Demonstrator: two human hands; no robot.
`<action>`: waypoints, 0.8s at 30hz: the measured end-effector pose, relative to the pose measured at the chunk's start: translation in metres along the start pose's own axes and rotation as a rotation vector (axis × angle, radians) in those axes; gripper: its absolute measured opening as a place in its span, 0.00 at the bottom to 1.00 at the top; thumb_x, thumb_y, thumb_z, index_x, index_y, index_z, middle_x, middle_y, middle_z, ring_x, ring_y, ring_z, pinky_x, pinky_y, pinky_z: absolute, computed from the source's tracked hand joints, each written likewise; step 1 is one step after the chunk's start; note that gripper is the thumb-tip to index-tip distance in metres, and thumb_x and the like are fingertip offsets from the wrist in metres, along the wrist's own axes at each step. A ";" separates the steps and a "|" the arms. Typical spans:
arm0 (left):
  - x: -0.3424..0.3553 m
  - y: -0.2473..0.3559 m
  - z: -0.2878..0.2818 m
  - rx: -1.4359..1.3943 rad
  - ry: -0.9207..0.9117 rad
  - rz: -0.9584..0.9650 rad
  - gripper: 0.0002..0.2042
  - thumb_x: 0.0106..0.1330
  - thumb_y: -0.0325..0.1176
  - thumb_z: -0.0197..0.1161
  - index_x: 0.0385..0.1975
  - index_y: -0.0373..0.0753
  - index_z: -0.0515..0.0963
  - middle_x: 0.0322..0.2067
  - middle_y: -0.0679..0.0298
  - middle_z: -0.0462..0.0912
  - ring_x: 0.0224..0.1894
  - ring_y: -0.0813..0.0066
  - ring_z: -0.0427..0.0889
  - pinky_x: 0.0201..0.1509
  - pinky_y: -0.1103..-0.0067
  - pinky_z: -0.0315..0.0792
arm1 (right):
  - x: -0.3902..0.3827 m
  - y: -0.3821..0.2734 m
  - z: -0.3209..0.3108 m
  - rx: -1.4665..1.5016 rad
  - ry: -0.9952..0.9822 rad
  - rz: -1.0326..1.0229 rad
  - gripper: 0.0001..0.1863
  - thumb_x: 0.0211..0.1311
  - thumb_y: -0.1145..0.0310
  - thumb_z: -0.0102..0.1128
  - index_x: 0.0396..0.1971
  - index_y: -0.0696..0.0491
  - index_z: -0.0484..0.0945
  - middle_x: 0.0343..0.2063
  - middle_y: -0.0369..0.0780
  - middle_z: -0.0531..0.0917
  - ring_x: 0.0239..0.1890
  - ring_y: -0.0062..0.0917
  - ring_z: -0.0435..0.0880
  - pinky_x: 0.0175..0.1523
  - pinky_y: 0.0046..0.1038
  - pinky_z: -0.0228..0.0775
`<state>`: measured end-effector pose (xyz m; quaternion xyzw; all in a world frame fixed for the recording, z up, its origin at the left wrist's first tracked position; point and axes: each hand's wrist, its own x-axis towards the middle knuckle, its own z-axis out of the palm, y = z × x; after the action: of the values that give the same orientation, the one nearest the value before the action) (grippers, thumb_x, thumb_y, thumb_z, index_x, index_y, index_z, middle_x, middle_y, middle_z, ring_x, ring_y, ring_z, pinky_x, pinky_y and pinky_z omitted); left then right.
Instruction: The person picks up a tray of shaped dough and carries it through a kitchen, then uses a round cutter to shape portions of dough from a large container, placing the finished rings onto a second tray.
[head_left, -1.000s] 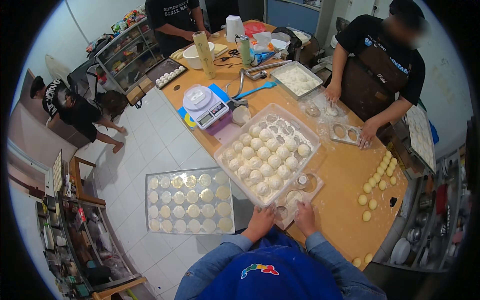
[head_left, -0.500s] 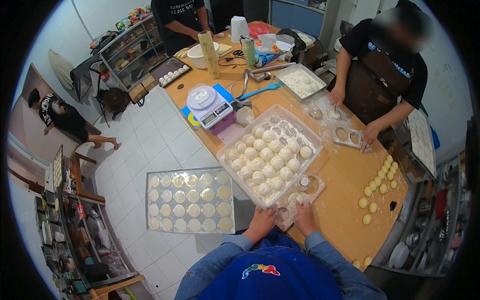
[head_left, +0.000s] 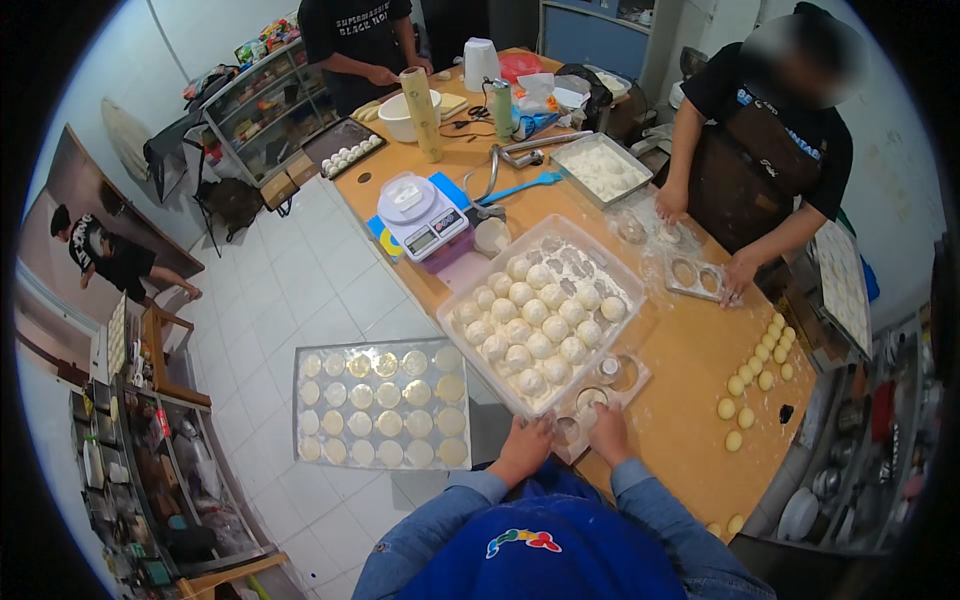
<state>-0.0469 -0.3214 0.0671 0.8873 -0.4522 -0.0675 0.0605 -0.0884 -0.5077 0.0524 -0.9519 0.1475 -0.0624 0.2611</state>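
A pale wooden mould board [head_left: 628,392] with round holes lies at the table's near edge. My right hand [head_left: 608,434] is closed, its fingertips pressed onto a floured piece of dough [head_left: 591,398] in one of the holes. Beside the board's left edge, my left hand [head_left: 524,448] has its fingers curled together below the near corner of a clear plastic tub [head_left: 460,352]; what they grip, if anything, is hidden. Rows of floured dough balls [head_left: 540,345] fill much of the tub. A small pale cylinder [head_left: 606,370] stands on the mould board.
To the left, a metal tray [head_left: 470,400] bears flat dough rounds. Yellow balls [head_left: 745,415] sit at the right. A scale [head_left: 420,228], a flour tray [head_left: 625,192] and a wrap roll [head_left: 421,115] stand farther back. A co-worker [head_left: 770,130] handles another mould [head_left: 690,292].
My hands stay nearly in place at the mould board. A person at the far left has walked farther left. The co-worker's hand on the right has shifted slightly over the floured dough.
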 end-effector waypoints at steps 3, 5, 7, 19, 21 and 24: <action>-0.001 0.001 0.000 -0.035 0.009 -0.011 0.20 0.55 0.39 0.54 0.49 0.41 0.70 0.56 0.60 0.64 0.52 0.69 0.69 0.51 0.55 0.61 | 0.004 0.010 -0.001 0.191 0.018 0.090 0.15 0.41 0.79 0.50 0.34 0.58 0.76 0.30 0.51 0.73 0.36 0.45 0.72 0.40 0.38 0.65; -0.003 -0.001 -0.001 -0.043 0.012 -0.022 0.20 0.55 0.39 0.54 0.49 0.41 0.70 0.56 0.60 0.63 0.52 0.70 0.68 0.51 0.55 0.61 | 0.011 0.003 -0.012 0.094 0.032 0.227 0.15 0.42 0.75 0.52 0.35 0.57 0.75 0.31 0.49 0.76 0.37 0.44 0.74 0.40 0.40 0.66; 0.000 0.001 -0.002 -0.053 0.014 -0.001 0.20 0.55 0.39 0.54 0.49 0.41 0.70 0.56 0.60 0.63 0.52 0.70 0.68 0.51 0.56 0.61 | 0.015 0.015 -0.008 0.100 0.072 0.177 0.14 0.42 0.74 0.53 0.34 0.57 0.75 0.31 0.49 0.75 0.37 0.43 0.74 0.40 0.40 0.66; 0.000 0.000 0.003 -0.054 -0.007 0.004 0.24 0.52 0.39 0.57 0.51 0.41 0.68 0.57 0.60 0.62 0.55 0.69 0.65 0.51 0.55 0.61 | 0.030 -0.005 -0.005 -0.146 0.068 0.075 0.09 0.39 0.70 0.60 0.24 0.54 0.74 0.32 0.45 0.75 0.39 0.43 0.72 0.43 0.44 0.61; 0.000 -0.002 0.004 -0.059 -0.013 0.005 0.25 0.52 0.40 0.58 0.51 0.41 0.67 0.57 0.60 0.61 0.55 0.69 0.65 0.50 0.55 0.61 | 0.031 -0.007 -0.004 -0.166 0.059 0.054 0.08 0.39 0.70 0.60 0.23 0.54 0.73 0.32 0.45 0.75 0.39 0.43 0.71 0.43 0.45 0.61; -0.001 -0.001 -0.002 -0.079 -0.023 -0.002 0.25 0.53 0.41 0.57 0.51 0.41 0.66 0.57 0.60 0.62 0.53 0.67 0.68 0.50 0.57 0.62 | 0.030 -0.012 -0.008 -0.092 -0.008 0.129 0.09 0.39 0.71 0.58 0.25 0.54 0.74 0.31 0.46 0.76 0.40 0.45 0.71 0.45 0.46 0.61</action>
<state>-0.0463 -0.3199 0.0685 0.8838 -0.4490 -0.0954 0.0903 -0.0583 -0.5105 0.0665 -0.9517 0.2100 -0.0349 0.2212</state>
